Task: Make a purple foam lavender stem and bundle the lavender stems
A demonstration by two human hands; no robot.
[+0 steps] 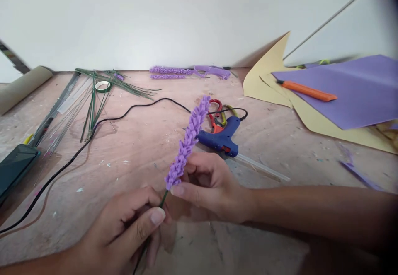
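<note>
A purple artificial lavender flower (188, 144) slants up to the right in front of me, its looped petals wound around a thin green wire stem (163, 197). My left hand (133, 221) is closed on that stem, thumb pressed over it just below the petals. The fingers of my right hand (208, 184) are closed at the lower end of the petals, thumb against the base. Behind the flower lies a blue glue gun (220, 137) with a clear glue stick (264, 166) coming out of its back. Scissors (216, 115) with red and yellow handles rest behind it.
Green wires (93, 105) and a tape roll (103, 86) lie at the left, near a phone (18, 165). A black cord (133, 108) crosses the table. Finished-looking purple flower stems (169, 72) lie at the back. An orange cutter (307, 90) rests on purple sheets (354, 97) at right.
</note>
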